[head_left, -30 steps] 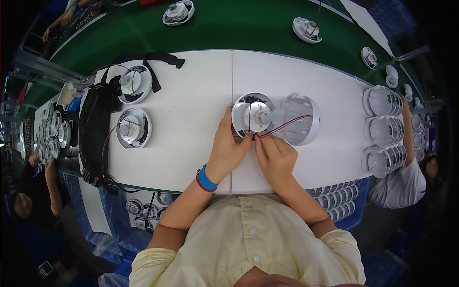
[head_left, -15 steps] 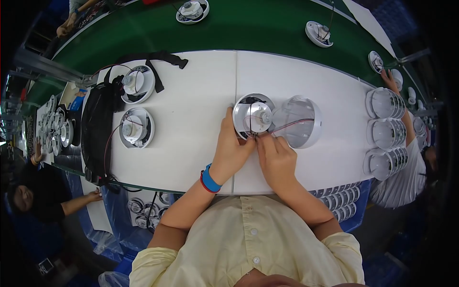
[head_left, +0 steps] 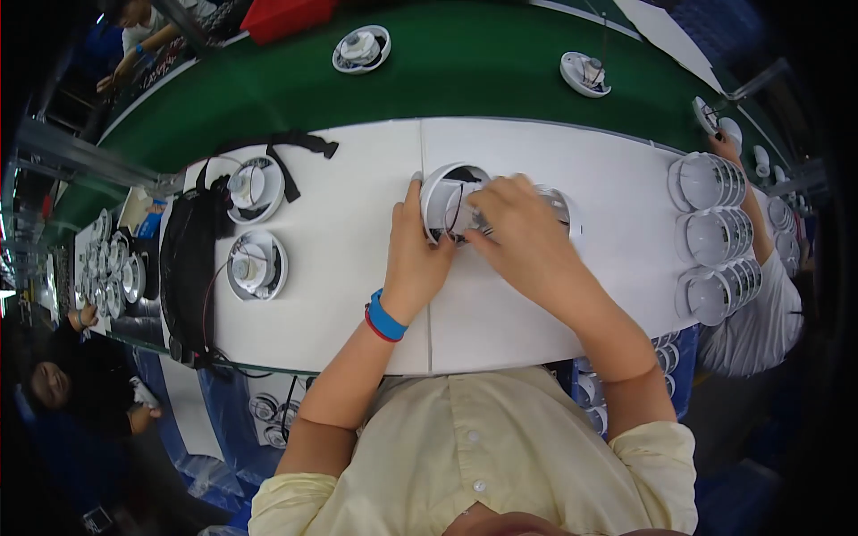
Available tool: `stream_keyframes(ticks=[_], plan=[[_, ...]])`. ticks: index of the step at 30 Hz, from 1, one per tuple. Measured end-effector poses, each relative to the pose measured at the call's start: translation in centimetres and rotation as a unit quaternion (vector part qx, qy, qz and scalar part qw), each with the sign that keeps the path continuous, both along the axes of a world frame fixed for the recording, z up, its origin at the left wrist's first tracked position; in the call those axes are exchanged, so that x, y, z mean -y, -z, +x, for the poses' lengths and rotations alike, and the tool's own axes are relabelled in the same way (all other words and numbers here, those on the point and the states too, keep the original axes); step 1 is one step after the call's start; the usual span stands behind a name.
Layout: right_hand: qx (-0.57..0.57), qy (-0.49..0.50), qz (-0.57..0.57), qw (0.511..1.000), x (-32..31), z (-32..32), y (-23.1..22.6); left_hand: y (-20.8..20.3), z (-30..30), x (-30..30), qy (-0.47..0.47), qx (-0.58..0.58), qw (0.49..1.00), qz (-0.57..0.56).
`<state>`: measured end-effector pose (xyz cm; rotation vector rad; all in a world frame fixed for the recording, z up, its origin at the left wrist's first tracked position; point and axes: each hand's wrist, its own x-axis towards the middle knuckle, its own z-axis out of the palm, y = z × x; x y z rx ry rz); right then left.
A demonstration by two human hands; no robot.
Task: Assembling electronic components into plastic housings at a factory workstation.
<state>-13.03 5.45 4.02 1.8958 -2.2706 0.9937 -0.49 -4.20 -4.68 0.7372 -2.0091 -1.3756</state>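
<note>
1. Evidently, in the head view, a white unit is held near the middle of the counter, its hollow side facing up and a dark wire showing inside.
2. The unit's left side is gripped by the left hand, with the fingers laid along the outside and the thumb at the near rim.
3. The right hand is curled over the unit's right part; its fingertips are partly hidden, so whether anything is pinched cannot be told.
4. Just right of the unit, a clear cover is half hidden by the right hand.
5. Farther left, an upper unit and a lower unit are set beside a black bag; a green belt is seen beyond.
6. As judged here, the inner parts are being handled by the right hand, with the shell steadied by the left.
7. For the next move, a firm left grip and careful clearance of the wire seem to be called for.
</note>
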Motion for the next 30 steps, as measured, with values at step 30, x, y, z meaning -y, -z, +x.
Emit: stream_keyframes(ticks=[30], plan=[[0.418, 0.060, -0.178, 0.889, -4.3, -4.8, 5.7, -1.1, -0.9, 1.5, 0.013, -0.081, 0.956, 0.283]])
